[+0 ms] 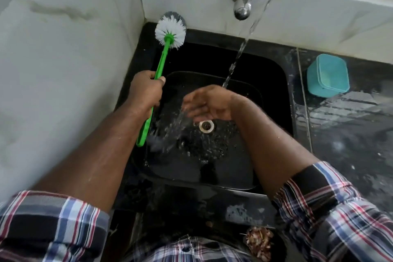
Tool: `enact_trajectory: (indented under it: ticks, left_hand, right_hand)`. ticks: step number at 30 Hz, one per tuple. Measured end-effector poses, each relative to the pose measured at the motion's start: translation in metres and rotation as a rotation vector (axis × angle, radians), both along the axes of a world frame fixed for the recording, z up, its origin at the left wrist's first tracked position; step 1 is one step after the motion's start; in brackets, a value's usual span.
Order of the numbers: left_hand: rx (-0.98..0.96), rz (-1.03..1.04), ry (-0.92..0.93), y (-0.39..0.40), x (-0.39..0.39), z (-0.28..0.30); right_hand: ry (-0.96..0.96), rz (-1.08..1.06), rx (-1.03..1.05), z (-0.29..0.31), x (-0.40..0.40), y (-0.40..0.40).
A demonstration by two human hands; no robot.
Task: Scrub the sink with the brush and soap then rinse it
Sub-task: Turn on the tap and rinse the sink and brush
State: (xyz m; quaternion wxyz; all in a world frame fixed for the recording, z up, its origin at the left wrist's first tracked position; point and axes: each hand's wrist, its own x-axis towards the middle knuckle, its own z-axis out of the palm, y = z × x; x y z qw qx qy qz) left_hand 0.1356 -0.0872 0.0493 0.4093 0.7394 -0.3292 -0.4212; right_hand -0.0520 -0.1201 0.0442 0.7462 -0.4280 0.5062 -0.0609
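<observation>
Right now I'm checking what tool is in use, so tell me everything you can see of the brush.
The brush has a long, slim green handle that looks like plastic and a round head of white bristles, grey at the far side. The left hand grips the handle near its middle, head pointing away toward the back left corner of the black sink, the handle's tail end below the wrist. The head is raised, clear of the running water.

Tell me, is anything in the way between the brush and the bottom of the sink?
Partly. The left hand holds the brush up by the back corner, bristles near the wall. The open right hand sits under the running water above the drain. The rest of the sink floor looks bare.
</observation>
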Motion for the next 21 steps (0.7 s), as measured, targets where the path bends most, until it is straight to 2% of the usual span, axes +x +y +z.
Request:
enact_trajectory:
  ticks: [2,4,7,10,14,20,21]
  left_hand:
    - [0.004,-0.026,0.001,0.002,-0.007,0.0]
    - [0.008,-0.048,0.005,0.005,-0.013,0.001]
    - [0.013,-0.072,0.018,0.007,-0.023,0.001]
    - [0.016,-0.085,0.013,0.008,-0.03,0.0]
    - [0.024,-0.114,-0.001,0.006,-0.038,-0.004]
    - [0.049,-0.149,0.007,0.003,-0.051,-0.014]
    - [0.052,-0.154,0.006,0.003,-0.054,-0.014]
  right_hand:
    - [-0.062,-0.443,-0.032,-0.002,-0.011,-0.021]
    - [-0.221,-0.822,-0.01,-0.001,-0.021,-0.046]
    - [-0.435,-1.096,0.079,0.012,-0.033,-0.059]
    - [-0.583,-1.228,0.147,0.024,-0.038,-0.058]
    - [-0.603,-1.273,0.213,0.021,-0.045,-0.057]
    - [-0.512,-1.284,0.292,0.015,-0.051,-0.061]
    - [-0.49,-1.267,0.249,0.016,-0.05,-0.058]
